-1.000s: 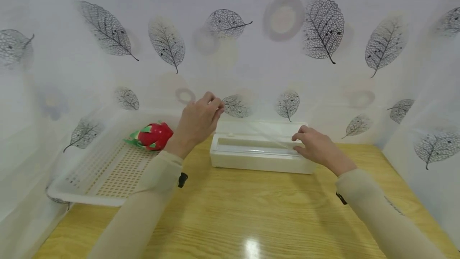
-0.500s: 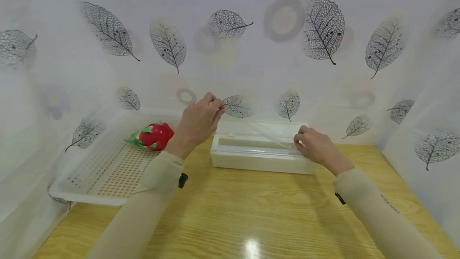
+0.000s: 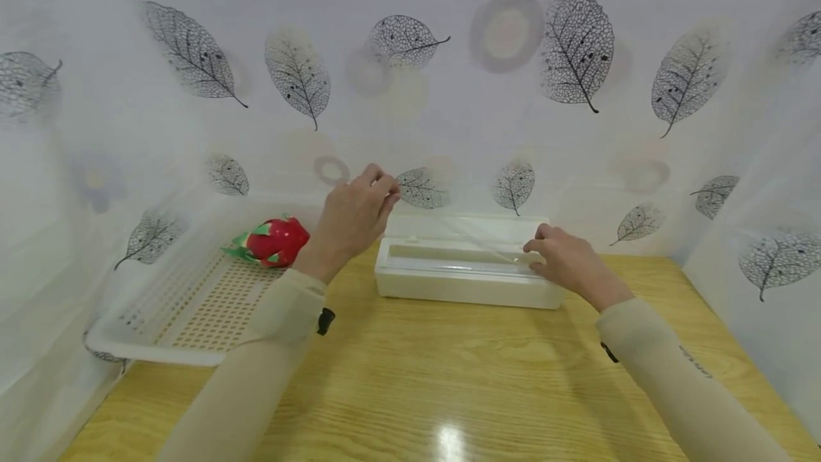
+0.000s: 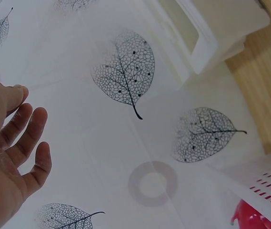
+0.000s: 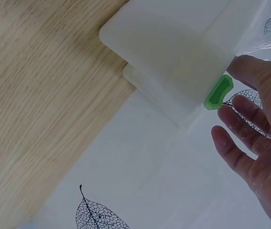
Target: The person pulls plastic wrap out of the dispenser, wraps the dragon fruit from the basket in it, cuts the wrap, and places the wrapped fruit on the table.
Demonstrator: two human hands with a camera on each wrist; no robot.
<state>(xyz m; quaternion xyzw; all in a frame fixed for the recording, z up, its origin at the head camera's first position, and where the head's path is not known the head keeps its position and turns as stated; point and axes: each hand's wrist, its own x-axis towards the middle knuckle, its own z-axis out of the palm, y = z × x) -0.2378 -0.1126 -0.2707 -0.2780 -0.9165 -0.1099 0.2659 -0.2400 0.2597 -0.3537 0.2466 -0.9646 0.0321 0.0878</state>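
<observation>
A white cling film dispenser (image 3: 471, 289) stands at the back of the table, its lid (image 3: 449, 227) raised. My left hand (image 3: 355, 216) is lifted beyond its left end. Thumb and forefinger pinch the edge of clear cling film, which runs back toward the box; a diagonal crease of the cling film (image 3: 477, 239) shows above the opening. My right hand (image 3: 567, 262) is at the box's right end, thumb and fingers apart. In the right wrist view, a green end piece (image 5: 219, 93) of the box lies between thumb and fingertips; whether they touch it is unclear.
A white perforated basket (image 3: 154, 356) stands on the left, holding a red dragon fruit (image 3: 279, 241) with green tips. Behind the wooden table (image 3: 449, 369) hangs a white leaf-print curtain (image 3: 449, 113).
My right thumb and fingers come closer together near the box's right end, then spread apart again. My left hand stays in place.
</observation>
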